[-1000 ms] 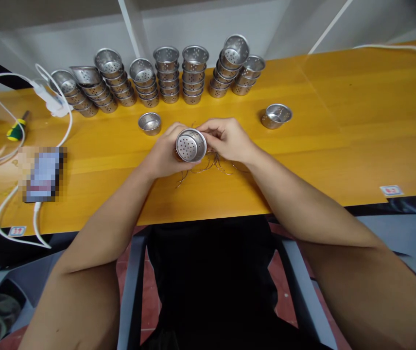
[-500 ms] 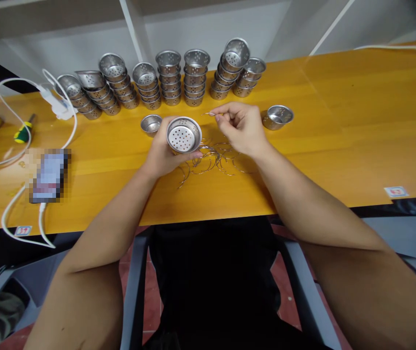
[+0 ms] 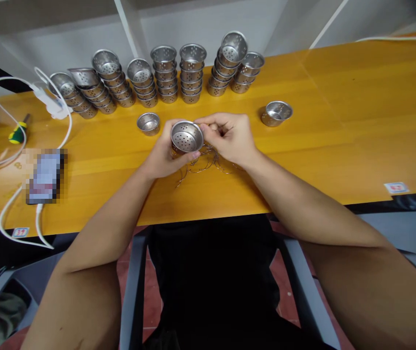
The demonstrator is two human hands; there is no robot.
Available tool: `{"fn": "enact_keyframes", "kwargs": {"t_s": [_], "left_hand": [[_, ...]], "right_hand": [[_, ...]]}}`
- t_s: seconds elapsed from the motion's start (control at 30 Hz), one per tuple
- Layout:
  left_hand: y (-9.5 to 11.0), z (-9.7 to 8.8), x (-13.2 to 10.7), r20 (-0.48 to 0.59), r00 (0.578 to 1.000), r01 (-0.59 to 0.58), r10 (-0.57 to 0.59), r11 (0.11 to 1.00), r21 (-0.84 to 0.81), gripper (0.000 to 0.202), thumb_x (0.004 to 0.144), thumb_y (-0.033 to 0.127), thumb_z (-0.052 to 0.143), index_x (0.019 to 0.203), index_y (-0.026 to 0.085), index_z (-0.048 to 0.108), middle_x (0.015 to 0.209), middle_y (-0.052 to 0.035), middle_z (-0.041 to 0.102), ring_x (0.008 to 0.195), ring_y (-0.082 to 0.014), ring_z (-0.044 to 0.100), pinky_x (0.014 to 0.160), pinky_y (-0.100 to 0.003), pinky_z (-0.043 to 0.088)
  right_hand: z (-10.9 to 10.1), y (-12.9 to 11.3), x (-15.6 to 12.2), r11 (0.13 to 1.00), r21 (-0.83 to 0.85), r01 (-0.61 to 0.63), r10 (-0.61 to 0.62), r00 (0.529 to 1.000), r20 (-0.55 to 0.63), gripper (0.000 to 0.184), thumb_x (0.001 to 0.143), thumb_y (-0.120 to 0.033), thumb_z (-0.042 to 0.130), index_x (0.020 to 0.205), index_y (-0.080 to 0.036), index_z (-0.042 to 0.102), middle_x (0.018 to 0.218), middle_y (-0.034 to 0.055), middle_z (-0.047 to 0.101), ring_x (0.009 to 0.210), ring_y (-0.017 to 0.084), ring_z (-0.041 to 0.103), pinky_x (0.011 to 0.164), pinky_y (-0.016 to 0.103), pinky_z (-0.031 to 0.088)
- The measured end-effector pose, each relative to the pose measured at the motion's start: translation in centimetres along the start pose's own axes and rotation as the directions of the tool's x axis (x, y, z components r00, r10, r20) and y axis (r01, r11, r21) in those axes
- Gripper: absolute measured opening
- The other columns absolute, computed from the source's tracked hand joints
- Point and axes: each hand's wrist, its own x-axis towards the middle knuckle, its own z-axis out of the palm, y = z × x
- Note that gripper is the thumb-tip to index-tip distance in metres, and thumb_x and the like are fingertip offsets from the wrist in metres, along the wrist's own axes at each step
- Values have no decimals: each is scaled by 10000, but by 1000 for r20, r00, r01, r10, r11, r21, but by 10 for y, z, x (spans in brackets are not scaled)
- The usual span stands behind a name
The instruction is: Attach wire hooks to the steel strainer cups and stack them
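Observation:
My left hand [image 3: 161, 156] is wrapped round a perforated metal strainer cup [image 3: 187, 138], its open top tilted toward me. Pinched at the right side of that cup's rim, the fingers of my right hand [image 3: 232, 138] are closed on a thin wire piece, which they now mostly hide. Below both hands lies a loose pile of curved thin wires [image 3: 208, 165] on the yellow table. One more small metal cup [image 3: 148, 125] sits just left of my left hand, and another metal cup [image 3: 277, 114] stands to the right of my right hand.
Along the back of the table [image 3: 339, 121] runs a row of stacked perforated cups [image 3: 192, 73]. A phone [image 3: 47, 176] on a white cable, a white plug [image 3: 57, 107] and a green-yellow screwdriver [image 3: 17, 134] lie at the left. Number labels [image 3: 396, 187] mark the front edge.
My right hand has moved left with the wire piece, up to the cup's rim. The held cup has shifted slightly and tipped a little in my left hand.

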Motion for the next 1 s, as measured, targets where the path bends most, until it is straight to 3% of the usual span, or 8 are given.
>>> {"fn": "enact_keyframes", "kwargs": {"t_s": [0.17,0.5,0.73,0.9,1.0], "left_hand": [[2,2,0,0,1000,-1,1,1000,-14,936,1072,825,1018,1763,394,555,1525,-111,730,1374,-394,879,1151,-618,812],[10,4,-2,-10,998,64,-63,993,98,1060,1003,827,1087,1780,347,547,1534,-139,758,1419,-427,883,1236,-641,781],[29,7,3,-42,977,212,-207,966,151,1186,820,1040,1088,1622,313,603,1474,-129,826,1297,-409,907,1083,-588,766],[44,7,8,-28,957,290,-290,939,183,1046,924,1102,928,1512,289,632,1347,-110,852,1119,-343,880,893,-492,666],[46,7,9,-52,959,282,-278,951,123,988,971,1110,852,1478,283,664,1320,-99,835,1097,-310,849,904,-473,659]], "right_hand": [[2,4,0,999,-37,-2,1,1000,-21,354,1229,-572,876,1236,-231,968,757,-21,568,685,172,462,681,356,486],[8,7,-2,997,-72,-34,28,996,-80,215,1197,-398,847,1252,-227,966,748,-31,575,681,171,489,705,358,479],[22,2,-8,998,-54,-21,14,992,-124,174,1174,-329,833,1276,-237,940,719,-62,527,657,164,502,709,340,477],[27,-7,-6,993,89,-77,82,995,-52,122,1144,-332,827,1172,-225,880,655,-96,473,573,129,369,600,300,343],[21,-12,-2,981,140,-138,136,990,22,234,1160,-435,869,1119,-205,878,702,-58,597,580,113,398,561,280,325]]}}
